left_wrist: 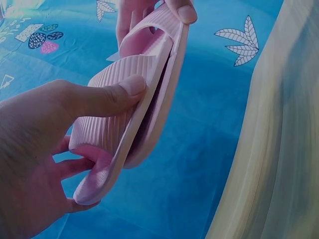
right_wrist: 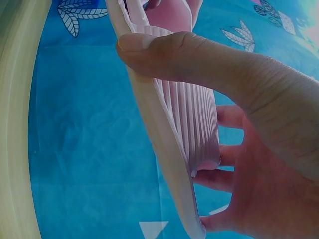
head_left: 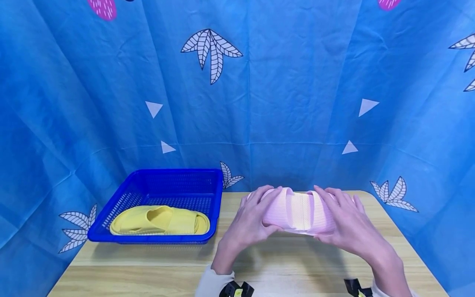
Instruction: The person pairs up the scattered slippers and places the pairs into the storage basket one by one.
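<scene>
A pair of pink slippers (head_left: 274, 210) with ribbed straps is held up above the right part of the table, the two overlapping lengthwise. My left hand (head_left: 248, 222) grips the left end, its thumb lying on the ribbed strap (left_wrist: 112, 74) and its fingers round the far side. At the other end my right hand (head_left: 352, 227) holds on, thumb pressed at the sole's edge (right_wrist: 154, 119) and fingers behind the strap. A narrow dark gap shows between the two soles in the left wrist view.
To the left stands a blue perforated basket (head_left: 217, 206) with yellow slippers (head_left: 137, 216) lying in it. Both it and my hands are over a light wooden table (head_left: 156, 276). A blue patterned curtain (head_left: 289, 103) hangs behind and along the sides.
</scene>
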The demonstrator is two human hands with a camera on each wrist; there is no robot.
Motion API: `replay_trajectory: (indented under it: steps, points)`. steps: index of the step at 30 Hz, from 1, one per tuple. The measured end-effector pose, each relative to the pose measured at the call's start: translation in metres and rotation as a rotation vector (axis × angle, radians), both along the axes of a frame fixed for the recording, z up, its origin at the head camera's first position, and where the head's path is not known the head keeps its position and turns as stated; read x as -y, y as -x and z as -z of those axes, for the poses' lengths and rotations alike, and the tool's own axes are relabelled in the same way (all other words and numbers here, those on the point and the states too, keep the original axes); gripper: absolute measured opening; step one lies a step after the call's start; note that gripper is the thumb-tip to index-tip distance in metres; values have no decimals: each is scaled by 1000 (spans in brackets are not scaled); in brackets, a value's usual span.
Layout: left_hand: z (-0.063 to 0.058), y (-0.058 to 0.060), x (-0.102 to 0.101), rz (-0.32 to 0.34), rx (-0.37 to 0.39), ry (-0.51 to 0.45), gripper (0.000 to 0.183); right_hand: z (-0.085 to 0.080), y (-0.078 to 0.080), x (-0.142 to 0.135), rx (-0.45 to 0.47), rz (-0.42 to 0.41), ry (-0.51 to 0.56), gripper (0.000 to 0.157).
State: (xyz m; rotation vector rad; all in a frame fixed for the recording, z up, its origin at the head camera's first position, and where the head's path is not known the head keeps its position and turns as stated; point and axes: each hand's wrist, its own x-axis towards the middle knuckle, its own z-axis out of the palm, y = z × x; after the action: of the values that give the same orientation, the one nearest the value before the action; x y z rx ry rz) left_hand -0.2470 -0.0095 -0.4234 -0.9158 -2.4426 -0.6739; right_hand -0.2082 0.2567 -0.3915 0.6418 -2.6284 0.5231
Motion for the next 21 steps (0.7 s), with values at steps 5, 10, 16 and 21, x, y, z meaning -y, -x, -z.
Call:
replay_trajectory:
  steps: [5,10,16,21]
  points:
    - [0,-1,-1,-1,-1,-1,103,0,-1,1,-6,1,-4,120]
    - [-1,-2,-2,14,-16,1,103,1,-1,4,-3,-12,-4,119]
    - [-1,-3,-4,14,-13,7,102,2,-1,6,-2,-6,-13,120]
    - [0,-2,-4,35,-20,-4,103,3,-2,8,-9,-22,-16,118]
